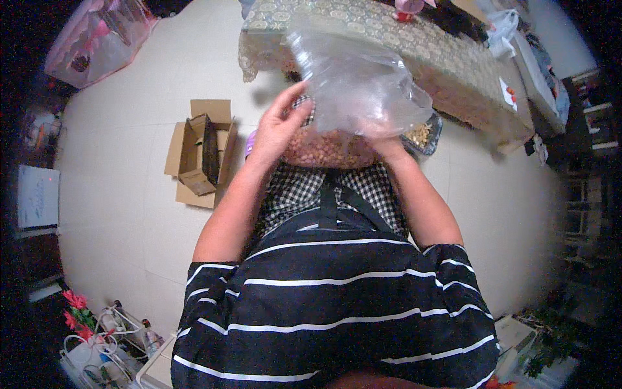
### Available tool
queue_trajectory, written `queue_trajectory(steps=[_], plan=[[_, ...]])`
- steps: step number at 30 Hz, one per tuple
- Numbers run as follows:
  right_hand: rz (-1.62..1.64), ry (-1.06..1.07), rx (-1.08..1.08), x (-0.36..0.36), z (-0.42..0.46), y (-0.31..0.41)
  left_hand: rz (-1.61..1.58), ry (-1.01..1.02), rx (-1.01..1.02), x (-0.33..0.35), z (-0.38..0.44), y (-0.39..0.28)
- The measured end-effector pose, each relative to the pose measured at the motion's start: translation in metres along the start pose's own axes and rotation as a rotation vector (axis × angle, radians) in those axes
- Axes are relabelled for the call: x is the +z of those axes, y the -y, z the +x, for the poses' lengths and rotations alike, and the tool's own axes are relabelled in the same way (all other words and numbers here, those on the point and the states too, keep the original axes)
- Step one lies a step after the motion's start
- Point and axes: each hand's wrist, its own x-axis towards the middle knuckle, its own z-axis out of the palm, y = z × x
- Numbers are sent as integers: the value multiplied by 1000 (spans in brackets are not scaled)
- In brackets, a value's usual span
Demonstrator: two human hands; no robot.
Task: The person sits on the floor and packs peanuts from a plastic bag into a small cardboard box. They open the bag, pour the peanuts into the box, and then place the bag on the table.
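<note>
A large clear plastic bag (359,82) spreads out above my lap, blurred and crumpled. My right hand (384,138) grips its lower right part, and the film covers most of those fingers. At the bag's left edge is my left hand (286,116), thumb and fingers apart; its fingertips come close to the film, and contact there is hard to judge. Below both hands lies a heap of reddish-brown peanuts (330,150), whose container is mostly hidden. A purple object (250,143) shows beside my left wrist.
On the floor at left stands an open cardboard box (199,155). A dark-lined container of peanut shells (420,136) sits beyond my right wrist. Ahead is a table with a patterned cloth (350,19). A pink translucent bag (104,44) lies at the upper left.
</note>
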Motion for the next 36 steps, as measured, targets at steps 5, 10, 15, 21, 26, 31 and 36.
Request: queue_trajectory(steps=[5, 10, 15, 21, 26, 31, 36], plan=[[837, -267, 376, -10, 23, 58, -243, -111, -107, -29, 3, 21], [1403, -221, 518, -36, 39, 64, -1020, 268, -234, 14, -1, 16], [1813, 141, 471, -53, 48, 41, -1015, 450, -327, 65, -13, 14], [1509, -132, 418, -67, 45, 43, -969, 386, -499, 67, -14, 22], [1017, -348, 567, -43, 42, 98, -129, 13, -50, 47, -12, 22], [441, -93, 318, -25, 31, 66, 791, 62, 561, 35, 4, -2], [288, 198, 303, -21, 34, 67, 750, 357, 59, 29, 5, -29]])
